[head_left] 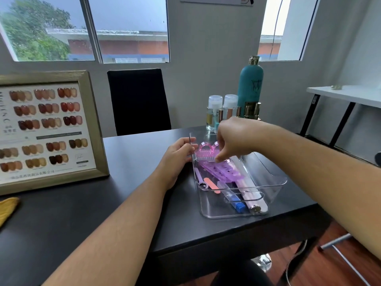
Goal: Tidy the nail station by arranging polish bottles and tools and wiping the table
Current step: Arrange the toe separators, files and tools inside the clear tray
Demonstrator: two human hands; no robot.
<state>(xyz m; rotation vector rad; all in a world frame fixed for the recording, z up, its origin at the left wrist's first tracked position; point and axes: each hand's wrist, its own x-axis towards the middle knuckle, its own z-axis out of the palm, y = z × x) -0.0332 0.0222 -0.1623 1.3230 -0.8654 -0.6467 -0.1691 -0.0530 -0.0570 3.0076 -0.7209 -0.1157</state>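
Now the tools go into the tray

The pink nail brush [204,154] sits at the far end of the clear tray [275,182], bristles down, its two looped handles standing up. The right hand [235,139] reaches over it from above, fingers bunched together and pointing down. Their tips close on the brush's right end in what looks like a pinch. The left hand [177,155] is at the tray's left wall, fingers curled against its edge, steadying it, I'd say.

The step in hand looks like arranging the tools, going by how full the tray is. Just in front of the brush lies a heap of purple clips [216,171], translucent and toothed. Near them are a slim pink file [210,184], a ribbed blue bit [239,207] and a smooth, pale pen-shaped tool [250,195] with a metal end. The tray is hard, glossy plastic with rounded corners, and it stands near the right corner of the matt black table [123,203].

To my eye the next move calls for settling the brush flat without snagging the clips, then letting go cleanly. The light tray could skid on that smooth top.

Beyond the tray, two clear pump bottles [214,112], some small gold-capped polish bottles [247,111] and a tall teal bottle [250,85] stand grouped at the table's far edge. A framed colour chart [47,129] leans at the left. A yellow cloth [7,209] lies at the near left, so the wiping seems not yet done.
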